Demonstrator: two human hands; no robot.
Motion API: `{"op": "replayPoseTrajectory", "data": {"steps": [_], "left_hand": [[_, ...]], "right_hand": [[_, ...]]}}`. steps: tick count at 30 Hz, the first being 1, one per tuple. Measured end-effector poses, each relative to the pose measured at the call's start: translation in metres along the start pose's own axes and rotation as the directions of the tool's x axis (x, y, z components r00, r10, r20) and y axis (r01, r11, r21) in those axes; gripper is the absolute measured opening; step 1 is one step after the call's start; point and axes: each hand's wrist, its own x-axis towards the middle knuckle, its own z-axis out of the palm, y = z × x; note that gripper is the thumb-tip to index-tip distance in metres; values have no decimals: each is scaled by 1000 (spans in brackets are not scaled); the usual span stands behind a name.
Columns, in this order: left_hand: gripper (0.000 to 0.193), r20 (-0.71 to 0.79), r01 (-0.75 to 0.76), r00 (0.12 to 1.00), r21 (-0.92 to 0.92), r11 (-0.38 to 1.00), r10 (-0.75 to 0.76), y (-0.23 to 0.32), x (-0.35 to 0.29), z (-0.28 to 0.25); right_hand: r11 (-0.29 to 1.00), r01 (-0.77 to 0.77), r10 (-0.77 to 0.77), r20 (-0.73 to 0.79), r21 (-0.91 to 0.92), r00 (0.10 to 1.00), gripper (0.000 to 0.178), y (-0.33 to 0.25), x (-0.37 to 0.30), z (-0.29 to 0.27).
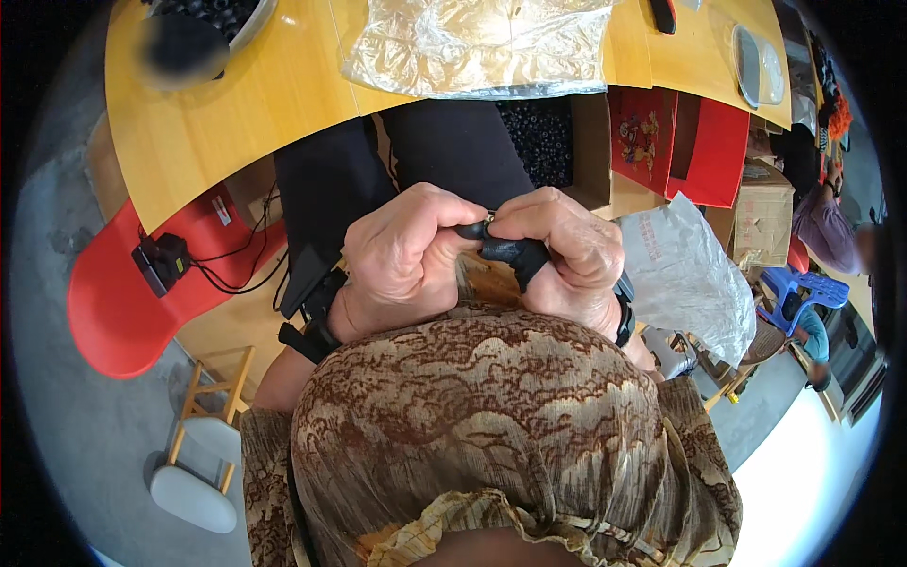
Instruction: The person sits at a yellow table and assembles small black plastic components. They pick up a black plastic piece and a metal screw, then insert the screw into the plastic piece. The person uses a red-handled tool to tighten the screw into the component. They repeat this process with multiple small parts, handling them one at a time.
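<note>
Both hands meet over my lap, in front of the brown patterned top. My left hand [411, 246] pinches a small rounded black piece [470, 231] between thumb and fingers. In my right hand [569, 241] is a larger dark tubular piece [503, 249], its lower end running under the fingers. The two pieces touch or nearly touch, and a tiny shiny bit shows where they meet. Their exact kind is too small to tell. Black straps circle both wrists.
A yellow table [217, 123] curves ahead, bearing clear plastic sheeting [482, 47] and a bowl of black parts [222, 14]. Below it, a cardboard box [592, 142] holds many small black parts, beside a red box [709, 151]. A red chair [123, 312] stands left. Other people are far right.
</note>
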Motion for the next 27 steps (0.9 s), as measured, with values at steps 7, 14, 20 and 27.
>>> {"op": "replayPoseTrajectory", "data": {"steps": [7,14,20,27], "left_hand": [[16,31,34,999,-49,998,-33,-4,-9,4],[16,36,48,998,-129,990,-44,-10,-11,6],[16,229,66,973,-195,979,-20,-19,-9,-3],[8,244,101,969,-232,967,-43,-25,-7,-2]], "right_hand": [[934,-221,163,217,279,962,23,12,1,-9],[674,-467,388,263,572,883,11,14,-6,-1],[637,-518,444,276,571,852,12,19,-13,-1],[447,-690,480,498,570,722,15,8,-9,4]]}}
